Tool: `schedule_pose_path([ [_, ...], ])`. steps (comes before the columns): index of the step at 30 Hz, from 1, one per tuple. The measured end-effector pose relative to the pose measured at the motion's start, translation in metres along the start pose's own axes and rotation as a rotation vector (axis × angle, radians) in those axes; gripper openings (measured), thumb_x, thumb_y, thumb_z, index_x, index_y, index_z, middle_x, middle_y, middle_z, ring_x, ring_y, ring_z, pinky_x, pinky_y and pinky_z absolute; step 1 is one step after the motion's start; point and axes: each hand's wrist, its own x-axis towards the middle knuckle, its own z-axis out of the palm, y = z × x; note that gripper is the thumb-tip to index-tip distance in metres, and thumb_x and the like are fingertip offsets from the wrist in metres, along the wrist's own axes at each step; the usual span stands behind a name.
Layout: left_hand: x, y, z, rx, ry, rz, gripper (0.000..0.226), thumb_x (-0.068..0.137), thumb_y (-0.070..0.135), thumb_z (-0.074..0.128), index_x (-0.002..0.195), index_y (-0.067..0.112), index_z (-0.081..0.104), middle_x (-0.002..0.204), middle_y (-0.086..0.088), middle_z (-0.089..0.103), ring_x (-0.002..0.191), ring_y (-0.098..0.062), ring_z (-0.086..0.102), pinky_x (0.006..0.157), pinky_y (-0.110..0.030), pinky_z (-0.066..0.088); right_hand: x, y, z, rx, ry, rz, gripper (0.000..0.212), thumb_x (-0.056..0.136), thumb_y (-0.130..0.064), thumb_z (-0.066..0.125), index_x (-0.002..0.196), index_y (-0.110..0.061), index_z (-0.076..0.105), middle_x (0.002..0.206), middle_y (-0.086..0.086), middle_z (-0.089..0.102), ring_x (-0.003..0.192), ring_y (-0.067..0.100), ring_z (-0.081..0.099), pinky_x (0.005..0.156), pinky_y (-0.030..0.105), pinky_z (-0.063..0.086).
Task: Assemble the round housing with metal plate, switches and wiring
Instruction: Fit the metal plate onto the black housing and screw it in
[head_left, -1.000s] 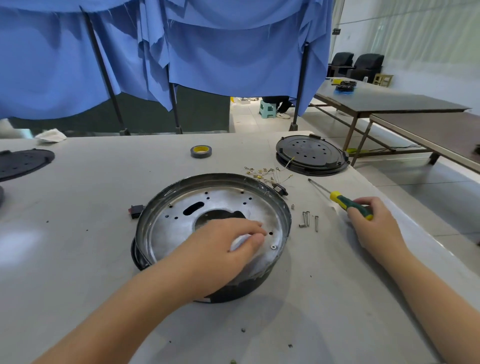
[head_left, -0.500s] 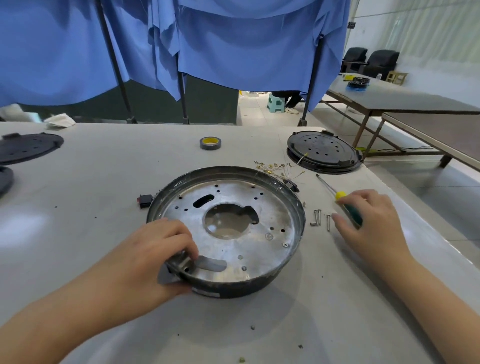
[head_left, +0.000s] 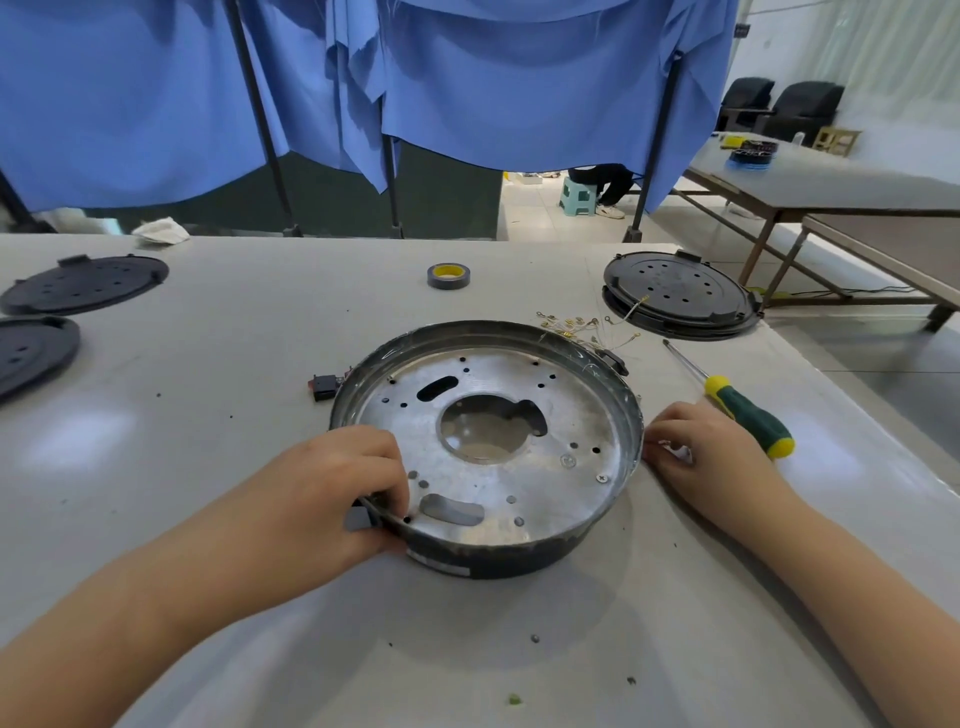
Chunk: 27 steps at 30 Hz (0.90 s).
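**While my left grip steadies the rim, the screws lie under my right**

With the round housing (head_left: 485, 530) sitting open side up in the middle of the counter (head_left: 234, 364), the metal plate (head_left: 519, 488) lies seated inside it, and one screw head shows near the plate's right edge. My left hand (head_left: 332, 488) is clenched on the housing's near-left rim, fingers curled over the lip and onto the plate. My right hand (head_left: 711, 452) rests on the counter just right of the housing, fingers curled round something small and pale, likely screws; I cannot tell exactly what, or whether they are truly pinched.

The screwdriver (head_left: 737, 408) is what the next move turns on, I judge. It lies just beyond my right hand, to its far right, untouched, its long axis running from the tip at far left to the green and yellow handle at near right. My right hand is much the nearer, and the handle end points its way.

A black switch (head_left: 324, 387) sits on the counter touching the housing's far-left wall, and loose wiring (head_left: 576, 327) lies just behind the far rim. Farther off are a tape roll (head_left: 448, 275) and black round covers (head_left: 680, 296).

Blue curtains (head_left: 467, 78) hang behind the counter, with other tables at right.
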Motion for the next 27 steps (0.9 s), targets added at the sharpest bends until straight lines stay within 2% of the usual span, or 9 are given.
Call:
schedule_pose_path([
  [4,-0.002,0.0,0.002,0.008,0.058,0.01,0.03,0.064,0.015,0.091,0.07,0.025,0.063,0.078,0.02,0.052,0.074,0.002,0.051,0.066,-0.011,0.041,0.001,0.001,0.002,0.054,0.028,0.007,0.007,0.083,-0.01,0.072,0.086,-0.013,0.076,0.086,0.002,0.066,0.077,0.015,0.052,0.071,0.026,0.039],
  [9,0.004,0.004,0.002,0.121,0.083,0.029,0.035,0.059,0.02,0.093,0.062,0.023,0.059,0.069,0.018,0.048,0.068,0.0,0.044,0.063,-0.016,0.041,0.0,0.002,0.003,0.117,0.033,0.042,0.009,0.084,-0.014,0.071,0.092,-0.018,0.075,0.089,-0.003,0.062,0.078,0.01,0.054,0.068,0.016,0.04],
  [15,0.018,0.012,0.01,0.13,0.104,0.042,0.033,0.064,0.018,0.09,0.064,0.022,0.057,0.069,0.014,0.05,0.063,-0.01,0.051,0.051,-0.03,0.049,-0.004,0.009,0.002,0.041,0.121,0.055,0.013,0.085,-0.018,0.069,0.097,-0.019,0.073,0.092,-0.006,0.058,0.089,0.013,0.052,0.08,0.027,0.041],
  [22,0.03,0.021,0.022,0.136,0.155,0.087,0.033,0.064,0.018,0.09,0.068,0.02,0.057,0.069,0.014,0.051,0.061,-0.013,0.051,0.047,-0.029,0.046,-0.002,0.014,0.005,-0.013,0.082,0.101,0.008,0.083,-0.014,0.071,0.089,-0.018,0.076,0.088,-0.002,0.059,0.089,0.019,0.053,0.08,0.03,0.042],
  [27,0.036,0.024,0.025,0.151,0.164,0.113,0.021,0.069,0.022,0.088,0.073,0.02,0.068,0.073,0.012,0.057,0.063,-0.014,0.055,0.046,-0.032,0.048,-0.001,0.013,0.005,-0.001,0.061,0.09,0.007,0.083,-0.008,0.071,0.086,-0.014,0.074,0.084,-0.001,0.058,0.082,0.019,0.051,0.075,0.031,0.043],
])
